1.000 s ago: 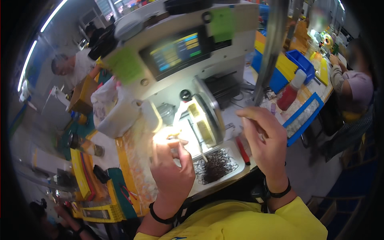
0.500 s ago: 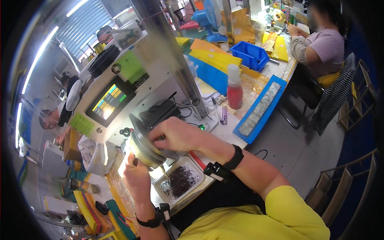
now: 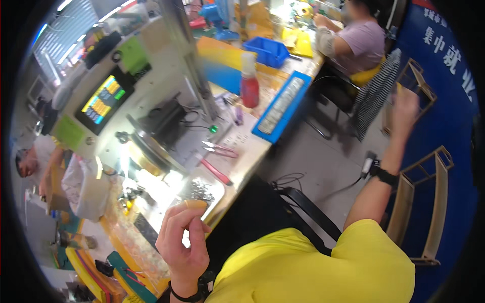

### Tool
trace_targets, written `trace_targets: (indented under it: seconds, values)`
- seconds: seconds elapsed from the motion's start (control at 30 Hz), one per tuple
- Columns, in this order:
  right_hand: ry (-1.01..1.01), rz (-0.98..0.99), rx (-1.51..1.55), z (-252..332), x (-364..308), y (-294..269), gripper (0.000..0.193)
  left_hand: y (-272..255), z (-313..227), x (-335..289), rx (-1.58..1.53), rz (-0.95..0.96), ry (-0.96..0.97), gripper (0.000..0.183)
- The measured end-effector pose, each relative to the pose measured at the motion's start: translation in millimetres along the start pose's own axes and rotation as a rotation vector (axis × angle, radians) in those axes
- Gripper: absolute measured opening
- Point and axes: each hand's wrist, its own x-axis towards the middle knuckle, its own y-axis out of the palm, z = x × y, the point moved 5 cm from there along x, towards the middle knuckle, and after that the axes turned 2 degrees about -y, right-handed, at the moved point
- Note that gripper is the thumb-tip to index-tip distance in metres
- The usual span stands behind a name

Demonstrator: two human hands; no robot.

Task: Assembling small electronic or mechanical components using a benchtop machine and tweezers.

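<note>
My left hand (image 3: 183, 240) is closed in a pinch just in front of the white tray (image 3: 218, 194), thumb and index finger forming a loop. A tan-yellow band covers one fingertip; anything held there is too small to make out. Far out to the right, over the floor, my right hand (image 3: 405, 108) is raised and slightly blurred. Its fingers are drawn together, with a yellowish spot at the tip. Dark, tangled bits lie in the tray. Behind it, the machine's round wheel (image 3: 144, 157) is brightly lit, and neither hand touches it.
Red-handled pliers (image 3: 216, 170) and a second pair of pliers (image 3: 221, 150) lie beside the tray. Farther back are a long blue tray (image 3: 262, 132), a red bottle (image 3: 249, 91) and a blue bin (image 3: 267, 50). Wooden racks (image 3: 435, 212) stand at right; a co-worker (image 3: 353, 43) sits beyond.
Both hands have come off the machine's wheel. My right hand has swung far out to the right; my left has dropped nearer to me. The view has turned right, uncovering the pliers.
</note>
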Motion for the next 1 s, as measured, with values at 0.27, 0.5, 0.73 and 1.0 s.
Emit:
trace_targets:
  seconds: [0.27, 0.5, 0.73, 1.0]
  values:
    - [-0.319, 0.011, -0.040, 101, -43, -69, 0.009, 110, 12, 24, -0.025, 0.352, -0.089, 0.025]
    - [0.456, 0.762, 0.854, 146, -229, 104, 0.008, 185, 34, 50, 0.275, 0.420, 0.093, 0.059]
    - [0.257, 0.663, 0.752, 156, -235, 124, 0.010, 202, 40, 54, 0.394, 0.491, -0.011, 0.064]
    - [0.154, 0.720, 0.746, 150, -234, 118, 0.010, 197, 43, 48, 0.410, 0.478, 0.010, 0.064]
